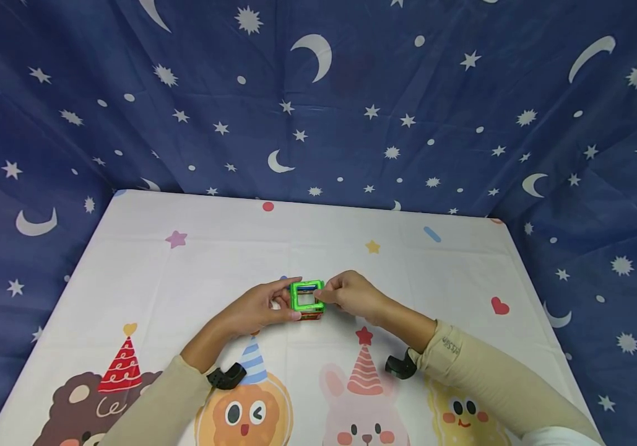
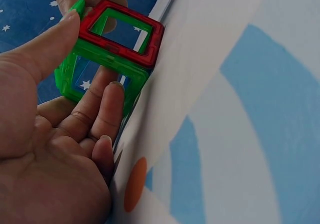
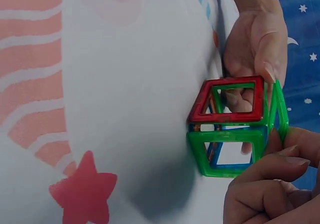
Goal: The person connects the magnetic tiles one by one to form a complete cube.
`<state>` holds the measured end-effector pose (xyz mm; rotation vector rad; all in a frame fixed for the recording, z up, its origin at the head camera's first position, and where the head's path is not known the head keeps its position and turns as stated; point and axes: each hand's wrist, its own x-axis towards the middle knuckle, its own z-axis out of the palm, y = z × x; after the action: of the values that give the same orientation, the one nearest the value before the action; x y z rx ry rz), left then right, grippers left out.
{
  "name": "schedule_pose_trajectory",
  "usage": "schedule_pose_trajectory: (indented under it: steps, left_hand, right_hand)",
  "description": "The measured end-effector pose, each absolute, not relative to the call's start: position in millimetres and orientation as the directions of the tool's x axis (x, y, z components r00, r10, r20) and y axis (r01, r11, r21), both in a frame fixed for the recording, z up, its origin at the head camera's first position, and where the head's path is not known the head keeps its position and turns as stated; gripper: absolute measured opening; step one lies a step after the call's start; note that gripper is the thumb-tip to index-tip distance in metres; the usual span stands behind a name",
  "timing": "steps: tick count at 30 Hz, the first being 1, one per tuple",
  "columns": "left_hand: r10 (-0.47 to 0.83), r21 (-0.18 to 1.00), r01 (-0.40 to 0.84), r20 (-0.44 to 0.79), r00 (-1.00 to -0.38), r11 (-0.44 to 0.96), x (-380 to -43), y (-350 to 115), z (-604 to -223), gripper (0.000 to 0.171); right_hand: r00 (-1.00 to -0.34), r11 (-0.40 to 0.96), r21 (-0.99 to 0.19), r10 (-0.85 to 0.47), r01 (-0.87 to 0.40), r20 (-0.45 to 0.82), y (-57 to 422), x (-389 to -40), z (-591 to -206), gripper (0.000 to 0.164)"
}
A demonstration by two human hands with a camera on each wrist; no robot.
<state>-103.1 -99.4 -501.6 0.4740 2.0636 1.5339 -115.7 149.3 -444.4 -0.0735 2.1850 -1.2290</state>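
A small cube of magnetic tiles stands on the table, its front a red square tile [image 3: 230,118] and its sides green tiles [image 3: 197,154], with blue behind. On top, a green square tile [image 1: 303,308] rises at a slight tilt in the wrist views, apart from the cube along one edge. My left hand [image 1: 259,308] grips the cube from the left, thumb at the upper front corner and index finger stretched along the back. From the right, my right hand [image 1: 358,298] pinches the edge of the green top tile between thumb and fingers.
The white tablecloth [image 1: 229,260] carries printed party animals, stars and a heart. A dark blue curtain [image 1: 340,155] with moons and stars hangs behind the table and along both sides. Black wrist cameras [image 1: 228,376] sit on both forearms.
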Motion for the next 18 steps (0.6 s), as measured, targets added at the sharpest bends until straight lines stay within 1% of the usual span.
schedule_pose_trajectory:
  steps: [7, 14, 18]
  left_hand:
    - [0.565, 0.951, -0.02, -0.201, -0.8, 0.31, -103.7, -99.8, -500.9, 0.084]
    - [0.569, 0.953, -0.021, -0.198, -0.798, 0.303, -103.3, -100.5, -501.0, 0.083]
    - [0.565, 0.949, -0.019, -0.203, -0.8, 0.314, -103.2, -100.3, -503.2, 0.082]
  right_hand:
    - [-0.852, 0.658, -0.746, -0.33, 0.101, -0.406, 145.3, -112.8, -443.1, 0.039]
    - [-0.867, 0.715, -0.697, -0.379, -0.052, -0.324, 144.2, -113.6, -443.3, 0.038]
    - [-0.869, 0.728, -0.673, -0.412, -0.133, -0.274, 148.0, -116.1, -441.1, 0.033]
